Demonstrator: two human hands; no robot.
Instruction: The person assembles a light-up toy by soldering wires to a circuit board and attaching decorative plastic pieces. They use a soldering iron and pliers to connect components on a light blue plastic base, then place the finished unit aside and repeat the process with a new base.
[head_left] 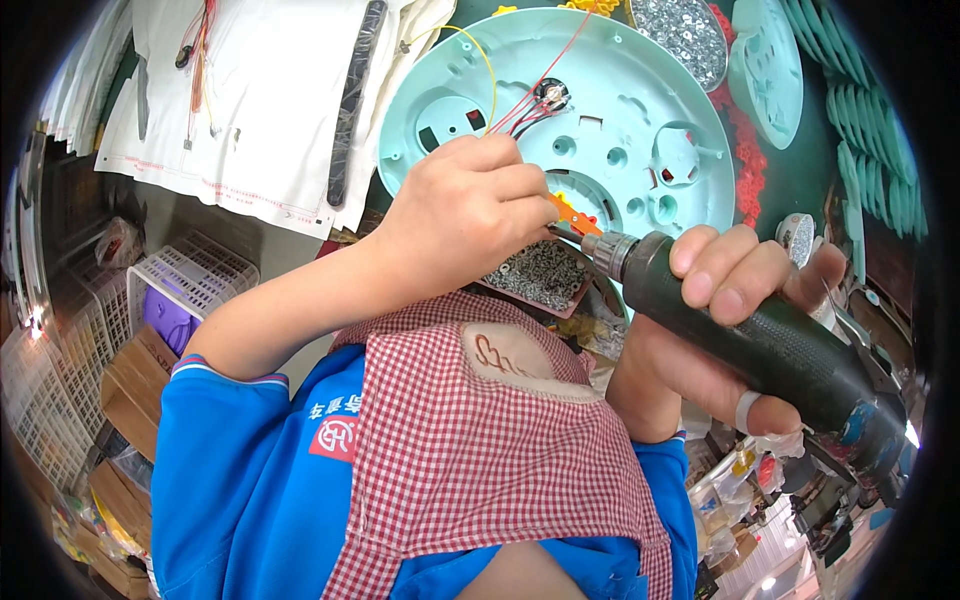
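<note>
My right hand (680, 362) is wrapped round a dark electric screwdriver (770, 350), which lies tilted with its metal chuck (612, 254) toward the left. Its bit reaches the fingertips of my left hand (470, 200). Those fingers are pinched together at the bit; anything small between them is hidden. Just beyond them, a small orange part (574, 214) shows at the near side of a round teal plastic shell (650, 105). Red and black wires run up from behind my left hand, near a small round black part (551, 94) in the shell. A yellow wire (488, 62) arcs over the rim.
A tray of small screws (540, 272) sits between my body and the shell. Metal pieces fill a round container (680, 40) at the back. Red parts (748, 165) and stacked teal pieces (880, 150) lie right; white sheets (270, 110) with a black strip (352, 110) lie left.
</note>
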